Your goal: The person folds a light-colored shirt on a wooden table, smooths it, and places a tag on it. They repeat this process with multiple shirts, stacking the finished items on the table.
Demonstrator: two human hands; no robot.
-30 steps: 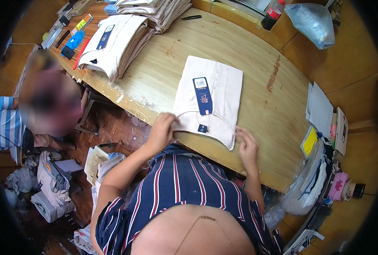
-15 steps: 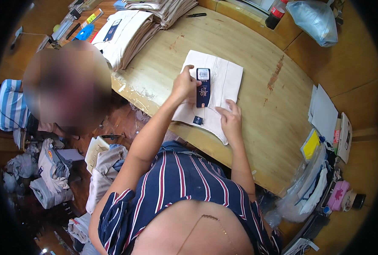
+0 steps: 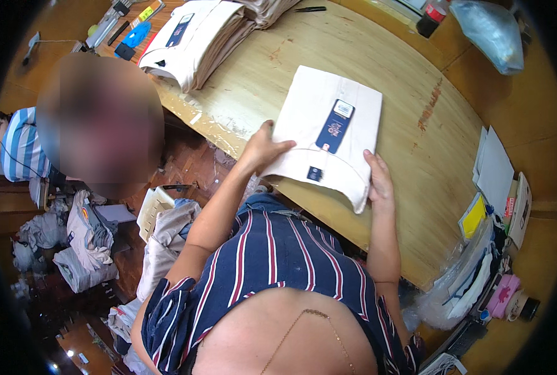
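A folded cream garment (image 3: 306, 112), probably a shirt, lies between my two hands at the table's near side. A long navy hang tag (image 3: 336, 127) rests slantwise on top of it, and a small dark label (image 3: 314, 173) shows at its near end. My left hand (image 3: 263, 151) grips the left edge, thumb on top and the other fingers partly hidden. At the near right corner my right hand (image 3: 380, 179) holds the other edge, its thumb against the cloth. Whether the garment is lifted off the wood, I cannot tell.
A stack of folded cream garments (image 3: 209, 47) stands at the table's (image 3: 422, 206) far left. Another person (image 3: 22, 147) sits at the left. Plastic-wrapped things (image 3: 447, 300) crowd the right side. A dark bottle (image 3: 430, 19) and a plastic bag (image 3: 491, 34) are at the back right.
Both hands have gone from the garment's top to its side edges and now grip it. The garment has shifted right, and the tag, formerly straight under my left hand, now lies slanted and uncovered.
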